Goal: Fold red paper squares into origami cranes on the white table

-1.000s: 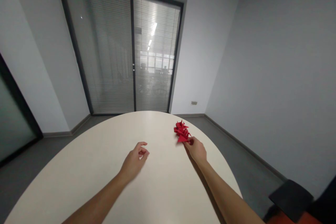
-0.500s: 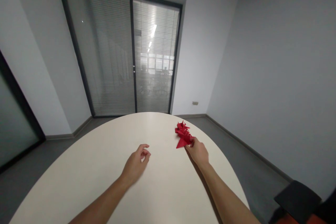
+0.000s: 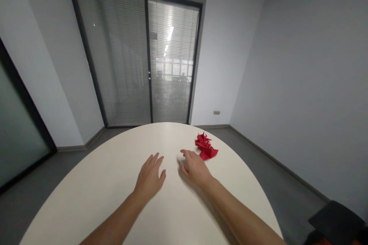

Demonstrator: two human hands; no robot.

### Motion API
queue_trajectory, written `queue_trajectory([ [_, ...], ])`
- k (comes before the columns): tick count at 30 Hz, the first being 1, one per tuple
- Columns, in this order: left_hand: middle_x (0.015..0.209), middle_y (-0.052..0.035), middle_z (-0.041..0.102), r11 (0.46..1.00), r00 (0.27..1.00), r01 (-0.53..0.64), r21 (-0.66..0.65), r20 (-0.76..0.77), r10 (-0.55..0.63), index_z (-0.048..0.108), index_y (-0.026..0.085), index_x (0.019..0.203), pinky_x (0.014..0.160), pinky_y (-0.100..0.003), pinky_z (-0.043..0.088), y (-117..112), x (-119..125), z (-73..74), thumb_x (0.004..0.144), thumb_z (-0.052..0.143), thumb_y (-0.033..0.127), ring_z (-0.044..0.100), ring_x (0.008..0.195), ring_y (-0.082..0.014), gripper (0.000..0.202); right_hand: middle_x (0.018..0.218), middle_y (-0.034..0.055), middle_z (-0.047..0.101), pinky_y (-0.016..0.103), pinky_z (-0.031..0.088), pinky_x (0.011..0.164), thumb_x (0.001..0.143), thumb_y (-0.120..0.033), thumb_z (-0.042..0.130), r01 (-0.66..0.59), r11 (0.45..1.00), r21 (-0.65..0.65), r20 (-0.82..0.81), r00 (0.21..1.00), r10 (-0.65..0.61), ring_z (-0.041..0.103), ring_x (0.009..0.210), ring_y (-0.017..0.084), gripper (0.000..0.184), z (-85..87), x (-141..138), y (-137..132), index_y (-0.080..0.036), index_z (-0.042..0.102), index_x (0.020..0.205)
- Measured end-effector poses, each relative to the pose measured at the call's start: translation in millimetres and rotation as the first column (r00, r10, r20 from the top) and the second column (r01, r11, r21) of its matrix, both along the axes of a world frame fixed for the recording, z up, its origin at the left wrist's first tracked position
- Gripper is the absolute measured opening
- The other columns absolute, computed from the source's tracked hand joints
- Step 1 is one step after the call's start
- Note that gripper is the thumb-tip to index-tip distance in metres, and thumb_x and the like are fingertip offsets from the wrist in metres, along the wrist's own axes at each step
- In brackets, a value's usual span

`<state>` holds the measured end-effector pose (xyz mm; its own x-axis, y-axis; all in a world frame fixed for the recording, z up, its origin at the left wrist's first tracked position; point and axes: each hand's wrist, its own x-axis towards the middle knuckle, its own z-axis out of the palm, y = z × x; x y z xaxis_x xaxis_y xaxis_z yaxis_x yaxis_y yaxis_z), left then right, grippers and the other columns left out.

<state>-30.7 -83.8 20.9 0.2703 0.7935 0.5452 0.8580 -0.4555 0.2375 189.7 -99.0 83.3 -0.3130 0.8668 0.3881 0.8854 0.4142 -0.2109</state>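
Pointing inward, the fingers (image 3: 185, 154) of the right hand (image 3: 197, 169) are held loosely apart from the thumb, with nothing seen between them; their tips are slightly blurred. Across a narrow gap, the fingers of the left hand (image 3: 149, 178) are spread, and nothing is seen to be held there either. Just beyond the right hand, a clump of red folded papers (image 3: 204, 143) is gathered toward the far right edge of a round white table (image 3: 103, 187); whether the nearest piece is touched by the knuckles cannot be told. The step in hand is judged to be a moment between grips. For any further handling of the papers, the right fingers would need to be turned outward and closed lightly on one fold, so that neighbouring pieces are not dragged along. Beyond the table, a blind-covered glass panel (image 3: 126, 65) is seen.
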Motion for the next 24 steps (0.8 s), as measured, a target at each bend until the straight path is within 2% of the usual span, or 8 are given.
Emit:
queue_trajectory([
  [2, 0.151, -0.0162, 0.048, 1.0, 0.997, -0.029, -0.008, -0.07, 0.028, 0.058, 0.014, 0.135, 0.114, -0.053, 0.036, 1.3, -0.8, 1.7, 0.089, 0.053, 0.025, 0.04, 0.141, -0.0369, 0.048, 0.132, 0.0172, 0.06, 0.039, 0.038, 0.109, 0.089, -0.026, 0.056, -0.081, 0.997, -0.001, -0.003, 0.997, 0.081, 0.053, 0.125, 0.028, 0.051, -6.5, -15.3, 13.0, -0.011, 0.05, 0.137],
  [4, 0.155, -0.0158, 0.042, 0.999, 0.993, -0.047, -0.022, -0.11, 0.044, 0.056, 0.016, 0.139, 0.116, -0.055, 0.032, 3.7, -1.4, 2.8, 0.09, 0.052, 0.025, 0.034, 0.145, -0.0383, 0.05, 0.144, 0.0186, 0.053, 0.042, 0.031, 0.115, 0.091, -0.032, 0.055, -0.067, 0.998, -0.013, -0.035, 0.997, 0.066, 0.045, 0.135, 0.029, 0.057, -17.5, -22.8, 25.9, -0.01, 0.046, 0.143],
  [8, 0.161, -0.0145, 0.03, 0.994, 0.993, -0.038, -0.105, -0.118, 0.026, 0.048, 0.02, 0.147, 0.117, -0.057, 0.028, 12.4, -1.0, 0.5, 0.093, 0.05, 0.03, 0.024, 0.149, -0.0378, 0.055, 0.154, 0.0185, 0.041, 0.051, 0.025, 0.118, 0.095, -0.047, 0.05, -0.067, 0.978, -0.197, -0.042, 0.997, 0.06, 0.033, 0.145, 0.035, 0.063, -39.3, -20.0, 44.0, -0.012, 0.046, 0.147],
  [10, 0.163, -0.0137, 0.027, 0.984, 0.994, -0.018, -0.179, -0.114, -0.002, 0.044, 0.023, 0.15, 0.117, -0.058, 0.026, 17.1, 0.2, -1.6, 0.095, 0.049, 0.036, 0.02, 0.15, -0.0375, 0.057, 0.157, 0.0178, 0.037, 0.053, 0.023, 0.119, 0.094, -0.052, 0.05, -0.087, 0.967, -0.238, -0.04, 0.996, 0.08, 0.028, 0.147, 0.037, 0.067, -44.8, -15.6, 49.0, -0.013, 0.044, 0.149],
  [13, 0.162, -0.0139, 0.028, 0.958, 0.993, 0.006, -0.287, -0.108, -0.039, 0.042, 0.024, 0.151, 0.118, -0.06, 0.021, 22.6, 3.0, -4.1, 0.096, 0.046, 0.043, 0.021, 0.15, -0.0379, 0.058, 0.159, 0.0163, 0.034, 0.054, 0.021, 0.119, 0.093, -0.052, 0.051, -0.096, 0.963, -0.251, -0.043, 0.995, 0.088, 0.025, 0.148, 0.038, 0.069, -47.5, -10.8, 53.8, -0.015, 0.042, 0.15],
  [18, 0.161, -0.0124, 0.03, 0.932, 0.991, 0.015, -0.363, -0.116, -0.062, 0.044, 0.029, 0.149, 0.116, -0.066, 0.015, 29.6, 11.6, -3.0, 0.095, 0.046, 0.048, 0.02, 0.149, -0.0405, 0.058, 0.159, 0.015, 0.033, 0.054, 0.02, 0.119, 0.093, -0.052, 0.052, -0.089, 0.962, -0.257, -0.054, 0.996, 0.077, 0.024, 0.148, 0.038, 0.068, -47.7, -6.3, 56.1, -0.017, 0.043, 0.15],
  [24, 0.162, -0.0126, 0.028, 0.905, 0.984, -0.085, -0.416, -0.176, 0.011, 0.041, 0.029, 0.151, 0.112, -0.073, 0.012, 38.0, 30.0, 2.9, 0.095, 0.042, 0.049, 0.018, 0.148, -0.0455, 0.059, 0.157, 0.015, 0.037, 0.054, 0.023, 0.118, 0.095, -0.041, 0.05, -0.087, 0.97, -0.228, -0.046, 0.996, 0.079, 0.028, 0.147, 0.037, 0.059, -49.8, -3.0, 54.9, -0.017, 0.045, 0.149],
])
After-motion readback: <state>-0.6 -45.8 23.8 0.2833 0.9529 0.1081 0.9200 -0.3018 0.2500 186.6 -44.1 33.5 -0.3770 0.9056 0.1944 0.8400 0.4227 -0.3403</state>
